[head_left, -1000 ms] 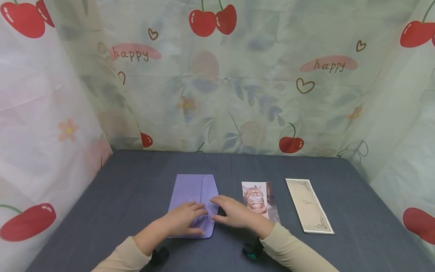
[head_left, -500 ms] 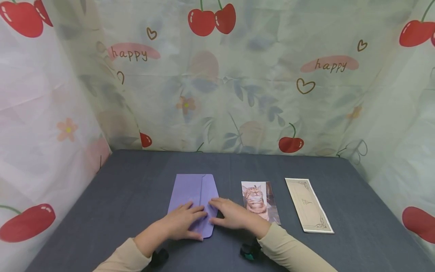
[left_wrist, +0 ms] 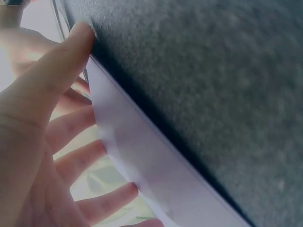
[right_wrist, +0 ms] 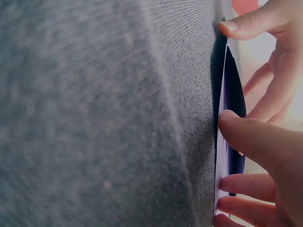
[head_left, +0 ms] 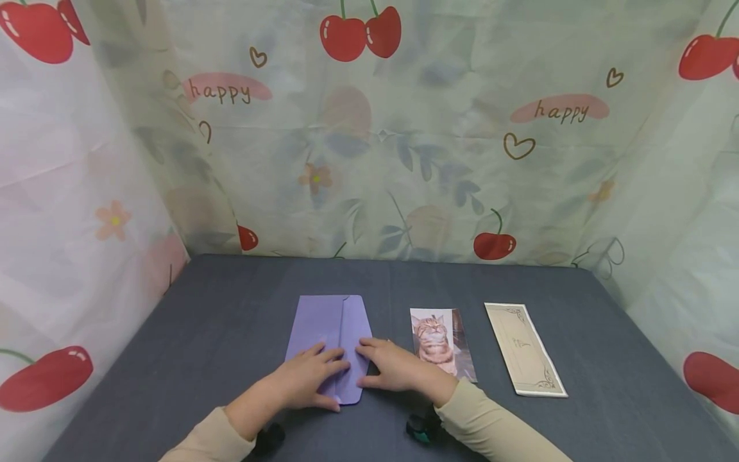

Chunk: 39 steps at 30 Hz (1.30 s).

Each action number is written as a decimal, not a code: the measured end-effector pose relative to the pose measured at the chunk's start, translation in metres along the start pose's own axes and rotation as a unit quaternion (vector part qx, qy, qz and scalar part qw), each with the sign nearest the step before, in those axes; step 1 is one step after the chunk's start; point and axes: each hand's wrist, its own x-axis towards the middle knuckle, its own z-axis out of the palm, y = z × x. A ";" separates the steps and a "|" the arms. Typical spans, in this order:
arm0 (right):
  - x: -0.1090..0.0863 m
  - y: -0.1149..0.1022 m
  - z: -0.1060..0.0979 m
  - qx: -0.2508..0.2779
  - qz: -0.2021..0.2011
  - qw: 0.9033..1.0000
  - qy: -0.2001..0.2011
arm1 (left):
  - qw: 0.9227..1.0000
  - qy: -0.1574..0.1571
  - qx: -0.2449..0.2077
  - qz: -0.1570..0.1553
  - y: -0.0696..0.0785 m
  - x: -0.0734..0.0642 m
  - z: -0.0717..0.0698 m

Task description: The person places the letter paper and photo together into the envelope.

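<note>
A purple envelope [head_left: 323,321] lies on the dark table, its long flap seam running down the right part. My left hand [head_left: 308,378] rests on its lower left with fingers spread; the thumb reaches the near edge. Fingers of my right hand [head_left: 395,367] touch the flap near the right edge, thumb lower down by the same side. From the left wrist, the fingertips [left_wrist: 128,189] meet the far side of the pale purple paper [left_wrist: 137,146]. In the right wrist view the envelope [right_wrist: 234,85] appears edge-on, a darker curved part bowing out from it.
Right of the envelope lies a photo of a cat [head_left: 433,340], partly behind my right wrist. Farther right is a beige card [head_left: 522,350] with ornate corners. A dark device [head_left: 420,428] sits under the right wrist. Printed fabric [head_left: 381,160] walls the table's back and sides.
Both hands have slid slightly toward the near edge, the left thumb shifting a little left. The envelope, photo and card stay in place.
</note>
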 end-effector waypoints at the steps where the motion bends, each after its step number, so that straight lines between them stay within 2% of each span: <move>1: 0.000 0.000 0.000 0.001 -0.001 1.000 0.000 | 1.000 0.002 0.009 0.003 0.000 0.000 0.000; 7: -0.001 -0.001 -0.001 0.007 -0.002 1.000 0.000 | 0.999 0.014 0.045 0.019 -0.002 -0.001 0.000; 20: -0.001 0.002 0.000 0.015 0.007 1.000 -0.004 | 0.997 0.020 0.061 0.040 -0.004 -0.002 0.001; 27: -0.001 0.002 -0.001 0.018 0.006 1.000 -0.007 | 0.998 0.029 0.037 0.053 -0.010 -0.002 0.001; 35: -0.002 0.002 -0.003 0.018 0.009 1.000 -0.009 | 0.996 0.040 0.012 0.082 -0.018 -0.005 -0.002; 39: -0.001 0.003 -0.002 0.016 0.009 1.000 -0.010 | 0.996 0.039 0.006 0.083 -0.021 -0.005 -0.001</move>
